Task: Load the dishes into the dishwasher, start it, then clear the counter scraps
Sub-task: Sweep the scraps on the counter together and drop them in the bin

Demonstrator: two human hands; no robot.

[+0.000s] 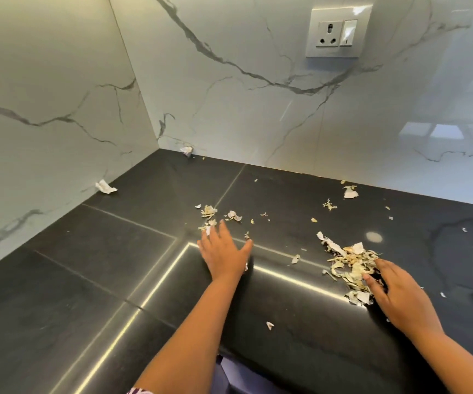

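Reaching across the dark tiled surface [93, 280], the left hand [222, 255] lies flat, palm down, its fingers [225, 230] straight and close together with the thumb spread out to the right. The fingertips touch the near edge of a small cluster of pale scraps [208, 213] — dry peel and bits of white paper — lying just beyond them near a tile seam.

The right hand [397, 294] rests on the surface well apart from the left, its fingers [372, 282] loosely bent and slightly spread against the right side of the larger scrap pile [349, 265]. That pile is a heap of pale yellowish peel with white paper strips mixed in; the hand touches it and covers its nearer corner, but whether the fingers actually grip any of it I cannot tell.

Loose flakes are scattered between the two piles and further back toward the wall — one white paper piece [350, 191] near the backsplash on the right, a crumpled piece [106, 187] against the left wall, another [186, 150] in the far corner, and a small bit [270, 325] near the front edge.

A white socket plate [336, 32] sits on the marble-veined wall [229, 95] above.
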